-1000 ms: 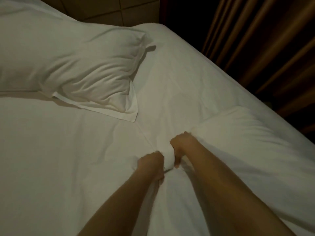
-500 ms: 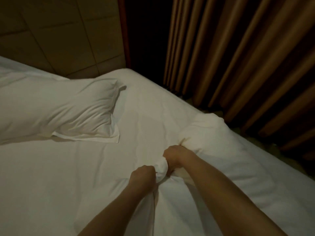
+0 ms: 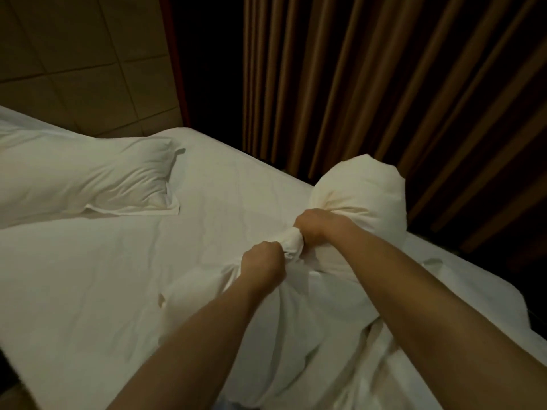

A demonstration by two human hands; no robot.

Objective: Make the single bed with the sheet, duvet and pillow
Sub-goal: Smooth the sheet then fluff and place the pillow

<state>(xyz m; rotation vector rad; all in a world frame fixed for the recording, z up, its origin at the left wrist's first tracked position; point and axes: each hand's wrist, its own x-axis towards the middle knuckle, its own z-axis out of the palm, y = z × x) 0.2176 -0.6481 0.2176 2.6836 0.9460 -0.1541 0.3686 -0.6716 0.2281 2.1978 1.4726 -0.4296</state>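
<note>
Item one, nearest my camera: two bare forearms reaching forward over the bed (image 3: 88,291), which I take as the landmark throughout. Item two: my left hand (image 3: 263,266), closed in a fist above the middle of the bed, gripping a bunched twist of white fabric. Item three: my right hand (image 3: 318,229), likewise clenched, just beyond and right of the left, gripping the same twist; the two fists sit nearly touching with the knot of cloth between them. Item four: the duvet (image 3: 296,335), white, gathered up from the bed's near right part, rising in folds to the hands; past the right hand a puffed cream-white bulge of it (image 3: 361,187) stands lifted above the bed's right edge. Whether this bulge is filling or cover I cannot tell. Item five: the sheet (image 3: 225,196), white, spread flat over the mattress with light creases, covering the bed from its near left side to its far corner. Item six: the pillow (image 3: 88,179), white, in its case, lying on the bed's far left part, flap edge toward the centre. Item seven, beyond the bed: a padded panelled headboard wall (image 3: 83,69) at far left; brown pleated curtains (image 3: 384,84) hanging past the bed's right side.
</note>
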